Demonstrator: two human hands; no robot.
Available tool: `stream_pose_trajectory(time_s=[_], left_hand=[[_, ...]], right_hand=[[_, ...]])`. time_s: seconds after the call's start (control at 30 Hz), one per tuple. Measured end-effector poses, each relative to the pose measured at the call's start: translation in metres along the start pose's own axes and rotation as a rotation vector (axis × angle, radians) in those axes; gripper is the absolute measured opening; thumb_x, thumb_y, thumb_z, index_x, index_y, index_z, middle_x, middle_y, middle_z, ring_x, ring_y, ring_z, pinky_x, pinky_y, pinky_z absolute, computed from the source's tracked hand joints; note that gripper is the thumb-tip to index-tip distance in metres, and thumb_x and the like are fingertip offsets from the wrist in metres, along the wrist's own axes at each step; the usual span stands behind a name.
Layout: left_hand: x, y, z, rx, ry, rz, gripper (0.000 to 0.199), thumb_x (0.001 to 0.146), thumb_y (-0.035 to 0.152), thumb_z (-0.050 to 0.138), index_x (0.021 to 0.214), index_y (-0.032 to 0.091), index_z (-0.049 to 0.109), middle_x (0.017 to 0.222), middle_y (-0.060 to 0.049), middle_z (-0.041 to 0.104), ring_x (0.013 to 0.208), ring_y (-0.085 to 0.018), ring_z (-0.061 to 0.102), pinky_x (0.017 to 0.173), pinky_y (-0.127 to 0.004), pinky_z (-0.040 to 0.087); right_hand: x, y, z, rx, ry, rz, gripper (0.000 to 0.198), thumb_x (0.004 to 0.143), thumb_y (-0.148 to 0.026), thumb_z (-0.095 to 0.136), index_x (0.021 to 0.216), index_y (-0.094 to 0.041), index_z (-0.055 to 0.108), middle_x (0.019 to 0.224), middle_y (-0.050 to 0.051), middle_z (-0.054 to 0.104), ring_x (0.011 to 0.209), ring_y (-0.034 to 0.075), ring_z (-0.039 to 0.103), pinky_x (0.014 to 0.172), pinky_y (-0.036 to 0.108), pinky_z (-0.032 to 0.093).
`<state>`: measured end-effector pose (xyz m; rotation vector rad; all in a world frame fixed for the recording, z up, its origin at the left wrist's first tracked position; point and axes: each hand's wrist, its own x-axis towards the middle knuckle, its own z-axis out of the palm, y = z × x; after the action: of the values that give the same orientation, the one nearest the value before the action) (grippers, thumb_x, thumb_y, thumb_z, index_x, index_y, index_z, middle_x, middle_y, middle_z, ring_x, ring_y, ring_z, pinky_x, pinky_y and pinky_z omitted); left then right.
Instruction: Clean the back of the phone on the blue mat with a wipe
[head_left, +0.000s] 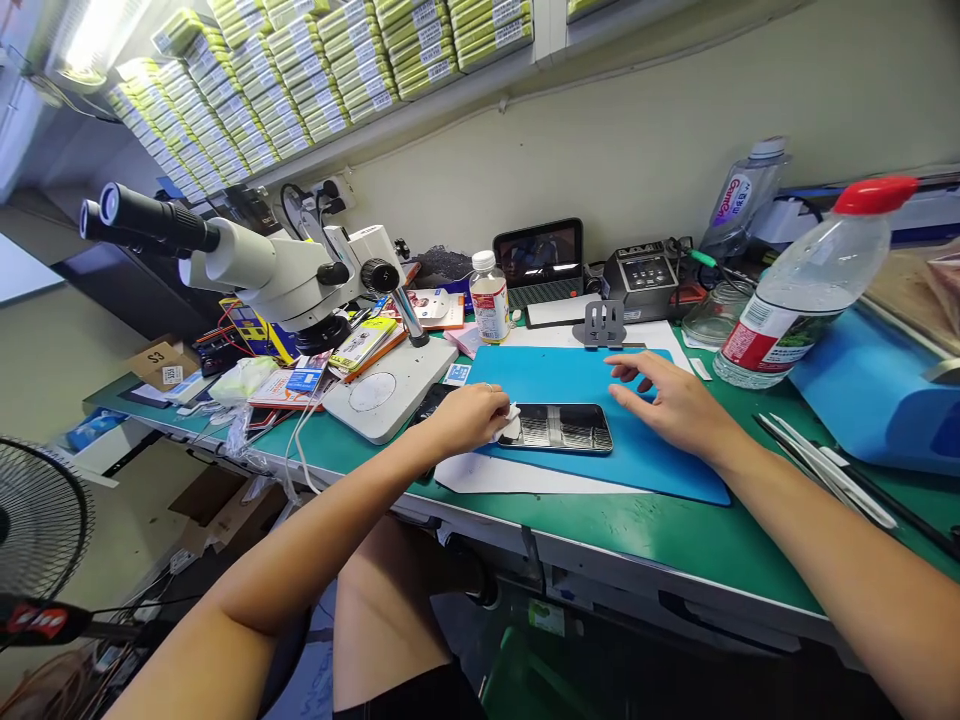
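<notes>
A black smartphone (577,428) lies flat, screen up, on a blue work mat (540,370). My left hand (474,415) is closed on a crumpled white wipe (511,424), pressed at the phone's left end. Reflected stripes show on the glass. To the right of the phone, my right hand (664,400) hovers over the mat with its fingers apart and nothing in them. A dark object (435,402) lies partly hidden behind my left wrist. White paper (480,476) sticks out from under the mat.
At left stands a microscope (262,265) on a pale base. A plastic bottle (489,300), a small screen (538,255) and a control box (641,275) line the back. On the right are a red-capped bottle (810,290), tweezers (825,470) and a blue machine (885,370).
</notes>
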<state>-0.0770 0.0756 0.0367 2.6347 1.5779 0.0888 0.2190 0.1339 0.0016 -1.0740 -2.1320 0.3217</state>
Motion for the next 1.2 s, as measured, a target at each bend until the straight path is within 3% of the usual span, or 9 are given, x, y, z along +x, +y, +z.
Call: stream_pose_trajectory(time_s=[0.37,0.57,0.9,1.2], left_hand=[[-0.020,-0.034,-0.018,0.021,0.041,-0.126,0.015,0.095,0.023,0.058,0.088,0.019,0.071,0.093,-0.008,0.072,0.092,-0.025,0.067,0.076,-0.032,0.049],[-0.001,-0.018,-0.006,-0.008,-0.008,-0.081,0.012,0.092,0.022,0.062,0.088,0.021,0.073,0.094,-0.005,0.073,0.091,-0.023,0.068,0.077,-0.030,0.049],[0.007,-0.011,-0.013,-0.045,0.015,-0.062,0.015,0.094,0.025,0.061,0.084,0.020,0.071,0.090,-0.005,0.072,0.087,-0.023,0.065,0.070,-0.030,0.044],[0.049,0.012,0.002,-0.145,-0.046,-0.036,0.013,0.090,0.025,0.066,0.080,0.019,0.068,0.084,-0.003,0.074,0.079,-0.020,0.067,0.063,-0.026,0.042]], right_hand=[[0.001,0.002,0.000,0.016,-0.011,-0.007,0.029,0.089,-0.040,0.055,0.110,-0.024,0.067,0.099,0.011,0.072,0.087,0.028,0.069,0.066,0.040,0.056],[-0.001,0.001,0.002,0.045,0.007,0.046,0.042,0.088,-0.039,0.057,0.127,-0.024,0.059,0.102,0.011,0.072,0.081,0.026,0.068,0.060,0.038,0.056],[0.000,0.004,0.003,0.051,-0.028,0.064,0.046,0.087,-0.041,0.056,0.129,-0.022,0.059,0.103,0.012,0.073,0.082,0.027,0.067,0.063,0.040,0.057],[0.000,0.005,0.003,0.073,-0.040,0.141,0.054,0.087,-0.044,0.057,0.136,-0.022,0.053,0.107,0.011,0.072,0.081,0.026,0.066,0.065,0.039,0.056]])
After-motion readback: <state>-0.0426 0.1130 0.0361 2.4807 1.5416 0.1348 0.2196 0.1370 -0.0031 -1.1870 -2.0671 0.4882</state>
